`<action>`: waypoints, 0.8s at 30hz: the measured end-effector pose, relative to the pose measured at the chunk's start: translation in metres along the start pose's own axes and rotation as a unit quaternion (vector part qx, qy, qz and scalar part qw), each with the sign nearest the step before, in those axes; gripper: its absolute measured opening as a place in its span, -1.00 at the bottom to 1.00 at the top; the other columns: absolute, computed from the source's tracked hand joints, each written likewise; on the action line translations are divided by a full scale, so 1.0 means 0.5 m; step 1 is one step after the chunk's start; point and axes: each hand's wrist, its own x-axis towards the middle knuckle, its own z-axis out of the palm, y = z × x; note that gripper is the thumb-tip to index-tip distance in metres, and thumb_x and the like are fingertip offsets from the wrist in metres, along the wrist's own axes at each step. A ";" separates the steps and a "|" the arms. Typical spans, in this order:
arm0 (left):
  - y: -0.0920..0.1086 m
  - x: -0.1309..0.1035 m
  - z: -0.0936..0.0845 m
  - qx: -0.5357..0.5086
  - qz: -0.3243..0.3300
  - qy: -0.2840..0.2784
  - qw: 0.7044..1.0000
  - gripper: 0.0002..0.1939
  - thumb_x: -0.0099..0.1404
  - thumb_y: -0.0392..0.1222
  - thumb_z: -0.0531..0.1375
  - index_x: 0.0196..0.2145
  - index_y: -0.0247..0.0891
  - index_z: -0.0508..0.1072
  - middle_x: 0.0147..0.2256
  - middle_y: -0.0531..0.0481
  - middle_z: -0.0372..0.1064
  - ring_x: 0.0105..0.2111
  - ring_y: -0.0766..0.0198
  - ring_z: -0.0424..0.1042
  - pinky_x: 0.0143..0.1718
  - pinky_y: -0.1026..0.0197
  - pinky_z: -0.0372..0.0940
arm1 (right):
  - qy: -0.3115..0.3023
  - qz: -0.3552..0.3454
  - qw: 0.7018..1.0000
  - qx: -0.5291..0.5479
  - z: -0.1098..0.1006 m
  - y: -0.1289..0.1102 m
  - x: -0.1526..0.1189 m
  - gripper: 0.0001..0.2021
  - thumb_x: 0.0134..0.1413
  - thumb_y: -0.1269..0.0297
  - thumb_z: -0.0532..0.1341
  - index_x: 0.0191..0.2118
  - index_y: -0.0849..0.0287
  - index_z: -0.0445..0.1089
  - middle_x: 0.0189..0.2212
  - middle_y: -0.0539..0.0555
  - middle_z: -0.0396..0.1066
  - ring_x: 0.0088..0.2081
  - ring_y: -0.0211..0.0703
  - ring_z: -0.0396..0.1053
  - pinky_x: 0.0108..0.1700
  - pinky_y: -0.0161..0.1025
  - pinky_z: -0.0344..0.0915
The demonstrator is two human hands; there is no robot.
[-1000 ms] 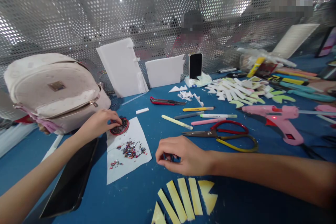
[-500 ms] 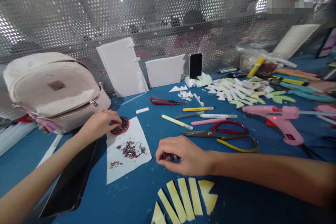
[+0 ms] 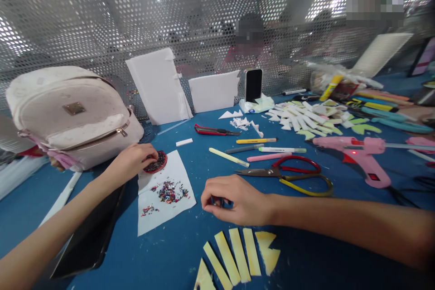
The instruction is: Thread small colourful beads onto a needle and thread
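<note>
My left hand (image 3: 136, 161) is closed, thumb and fingertips pinched at a small round red-rimmed disc (image 3: 159, 163) with a dark, speckled top. The disc lies at the upper left of a white paper sheet (image 3: 146, 224). On that sheet is a scattered pile of shiny multicoloured bits (image 3: 171, 192). My right hand (image 3: 234, 199) rests on the blue table right of the paper, its fingers curled; something dark shows inside the curl, too shadowed to name. Below it lie yellow foam strips (image 3: 239, 253) in a fan. Scissors (image 3: 272, 172) with red and yellow handles lie just beyond my right wrist.
Behind my left arm stand a white backpack (image 3: 68, 118) and a black tablet (image 3: 91, 235). Farther back are a red cutter knife (image 3: 214, 130), markers (image 3: 256, 141), foam scraps (image 3: 306, 115), white boards (image 3: 156, 86) and a phone (image 3: 253, 85). A pink glue gun (image 3: 363, 149) lies right.
Both hands stay almost where they were, the left still at the disc and the right still curled. The view has shifted only slightly.
</note>
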 end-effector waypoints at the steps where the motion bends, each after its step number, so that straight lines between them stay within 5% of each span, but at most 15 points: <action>1: 0.002 0.000 -0.002 -0.002 -0.002 0.002 1.000 -0.81 0.35 -0.19 0.15 -0.36 -0.21 0.55 -0.33 -0.05 0.53 -0.34 0.16 0.47 -0.22 0.15 0.26 | 0.000 0.000 1.000 -0.001 0.000 0.000 0.000 -0.93 0.27 0.41 0.19 -0.25 0.20 0.42 -0.35 0.00 0.42 -0.42 -0.37 0.30 -0.38 -0.41 0.24; 17: 0.020 -0.026 -0.031 -0.084 -0.054 0.023 0.995 -0.79 0.31 -0.11 0.13 -0.36 -0.23 0.51 -0.37 -0.08 0.53 -0.38 0.11 0.47 -0.29 0.13 0.31 | -0.004 -0.002 1.000 0.001 0.003 0.003 0.000 -0.92 0.29 0.39 0.16 -0.25 0.19 0.40 -0.36 0.03 0.42 -0.41 -0.32 0.30 -0.38 -0.38 0.26; 24: 0.129 -0.079 -0.014 -0.148 0.026 -0.001 0.989 -0.80 0.41 -0.15 0.13 -0.34 -0.18 0.50 -0.31 0.01 0.53 -0.28 0.21 0.46 -0.16 0.18 0.30 | -0.001 -0.003 1.000 0.001 0.002 0.001 0.000 -0.93 0.28 0.41 0.18 -0.25 0.20 0.41 -0.35 0.02 0.42 -0.41 -0.35 0.30 -0.38 -0.40 0.24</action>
